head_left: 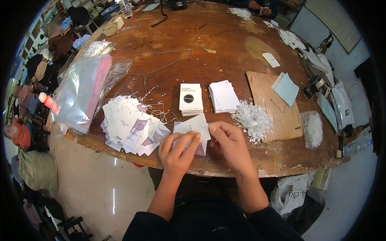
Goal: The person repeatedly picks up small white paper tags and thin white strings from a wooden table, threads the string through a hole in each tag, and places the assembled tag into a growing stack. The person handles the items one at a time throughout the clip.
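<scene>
Near the table's front edge, my left hand (177,153) presses its fingers together on a white hang tag (187,127). My right hand (230,140) pinches the tag's right edge between thumb and fingers; its lower fingers are partly hidden. A purplish-and-white card shows beneath the tag. Left of my hands lies a loose heap of strung tags (128,124), their strings trailing toward me. Just beyond my hands stand a stack of cards with a black circle (191,102) and a stack of plain white cards (223,98). A bundle of white tag strings (253,120) lies right of them.
Clear plastic bags (82,90) lie at the left edge, by a red-and-white bottle (49,103). At right are a wooden board (277,116), a blue paper (286,90) and a bagged string bundle (313,129). Another person's hands (259,8) work at the far side.
</scene>
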Action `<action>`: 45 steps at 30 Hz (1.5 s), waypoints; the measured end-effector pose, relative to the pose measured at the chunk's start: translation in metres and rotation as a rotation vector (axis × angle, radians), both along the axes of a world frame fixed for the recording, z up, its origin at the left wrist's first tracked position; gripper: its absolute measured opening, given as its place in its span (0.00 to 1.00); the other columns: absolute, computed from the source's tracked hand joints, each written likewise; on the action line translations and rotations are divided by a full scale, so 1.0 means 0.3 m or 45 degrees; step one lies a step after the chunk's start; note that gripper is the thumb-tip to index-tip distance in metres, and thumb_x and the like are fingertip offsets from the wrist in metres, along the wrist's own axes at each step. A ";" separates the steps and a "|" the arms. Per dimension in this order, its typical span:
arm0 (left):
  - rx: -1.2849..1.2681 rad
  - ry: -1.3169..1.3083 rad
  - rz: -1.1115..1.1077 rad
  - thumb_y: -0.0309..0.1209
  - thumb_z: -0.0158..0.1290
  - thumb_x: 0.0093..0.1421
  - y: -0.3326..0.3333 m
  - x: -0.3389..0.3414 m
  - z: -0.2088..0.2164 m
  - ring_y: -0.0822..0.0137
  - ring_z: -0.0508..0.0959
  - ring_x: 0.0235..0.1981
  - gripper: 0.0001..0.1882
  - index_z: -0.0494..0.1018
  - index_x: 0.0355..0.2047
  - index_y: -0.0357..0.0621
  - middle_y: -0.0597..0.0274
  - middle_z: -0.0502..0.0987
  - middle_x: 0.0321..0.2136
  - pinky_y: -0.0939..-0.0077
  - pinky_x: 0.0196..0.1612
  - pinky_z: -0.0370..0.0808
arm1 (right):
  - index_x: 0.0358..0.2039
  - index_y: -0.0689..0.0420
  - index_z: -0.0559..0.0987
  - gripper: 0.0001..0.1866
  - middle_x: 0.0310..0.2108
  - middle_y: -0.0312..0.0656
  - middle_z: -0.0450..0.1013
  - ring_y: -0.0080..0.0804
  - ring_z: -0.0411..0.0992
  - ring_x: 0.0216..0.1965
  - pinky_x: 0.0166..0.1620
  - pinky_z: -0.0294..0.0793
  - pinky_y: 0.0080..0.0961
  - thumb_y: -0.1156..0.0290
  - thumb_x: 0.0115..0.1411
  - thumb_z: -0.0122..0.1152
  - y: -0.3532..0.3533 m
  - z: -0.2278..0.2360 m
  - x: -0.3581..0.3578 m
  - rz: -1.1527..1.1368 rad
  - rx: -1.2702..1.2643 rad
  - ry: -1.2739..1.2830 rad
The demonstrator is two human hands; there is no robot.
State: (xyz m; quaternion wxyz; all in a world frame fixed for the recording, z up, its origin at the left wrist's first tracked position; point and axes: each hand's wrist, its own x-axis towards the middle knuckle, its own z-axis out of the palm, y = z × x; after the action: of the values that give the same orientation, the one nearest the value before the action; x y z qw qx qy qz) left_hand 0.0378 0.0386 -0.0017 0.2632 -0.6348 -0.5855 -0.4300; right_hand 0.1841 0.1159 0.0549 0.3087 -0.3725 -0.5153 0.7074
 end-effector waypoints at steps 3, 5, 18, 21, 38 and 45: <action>-0.025 0.098 0.051 0.27 0.64 0.47 -0.026 0.011 -0.009 0.69 0.73 0.33 0.13 0.82 0.35 0.52 0.73 0.79 0.37 0.70 0.37 0.68 | 0.28 0.59 0.77 0.08 0.22 0.30 0.71 0.13 0.66 0.24 0.26 0.63 0.12 0.70 0.64 0.61 0.026 -0.039 -0.041 0.019 0.275 -0.092; -0.054 0.176 0.028 0.28 0.64 0.47 -0.058 0.008 -0.012 0.69 0.72 0.32 0.12 0.82 0.35 0.53 0.74 0.78 0.37 0.70 0.39 0.67 | 0.25 0.59 0.77 0.11 0.20 0.30 0.71 0.13 0.66 0.23 0.25 0.62 0.14 0.69 0.63 0.61 0.066 -0.054 -0.050 -0.035 0.416 -0.221; -0.589 -0.139 0.800 0.39 0.66 0.48 -0.125 -0.330 0.028 0.61 0.72 0.45 0.21 0.80 0.44 0.53 0.67 0.74 0.45 0.59 0.51 0.63 | 0.54 0.54 0.77 0.38 0.62 0.46 0.65 0.46 0.59 0.64 0.62 0.58 0.46 0.48 0.45 0.74 0.337 -0.064 -0.201 0.350 1.486 -0.986; -0.605 -0.172 0.766 0.43 0.66 0.50 -0.134 -0.309 0.046 0.61 0.72 0.45 0.21 0.79 0.44 0.52 0.68 0.74 0.45 0.59 0.51 0.63 | 0.53 0.52 0.78 0.38 0.61 0.44 0.65 0.43 0.59 0.64 0.60 0.59 0.49 0.47 0.44 0.75 0.361 -0.065 -0.201 0.464 1.482 -1.057; -0.410 -1.154 -0.132 0.33 0.57 0.63 0.006 -0.114 0.066 0.66 0.78 0.43 0.17 0.74 0.49 0.38 0.58 0.77 0.47 0.70 0.44 0.75 | 0.49 0.57 0.80 0.32 0.58 0.49 0.68 0.48 0.65 0.59 0.61 0.61 0.43 0.53 0.45 0.75 0.340 -0.062 -0.125 0.274 1.474 -0.392; -0.546 -2.200 -0.690 0.33 0.48 0.70 0.037 -0.023 0.050 0.75 0.79 0.31 0.16 0.69 0.52 0.36 0.60 0.79 0.37 0.81 0.30 0.75 | 0.51 0.54 0.79 0.34 0.58 0.48 0.69 0.49 0.65 0.60 0.61 0.62 0.41 0.49 0.47 0.74 0.280 -0.043 -0.011 0.317 1.554 -0.464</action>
State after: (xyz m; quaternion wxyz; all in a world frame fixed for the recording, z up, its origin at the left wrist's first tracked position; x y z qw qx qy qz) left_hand 0.0309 0.0498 0.0133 -0.4964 -0.2446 -0.4772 -0.6827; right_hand 0.1807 0.2000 0.0419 0.2882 -0.1817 -0.9082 0.2432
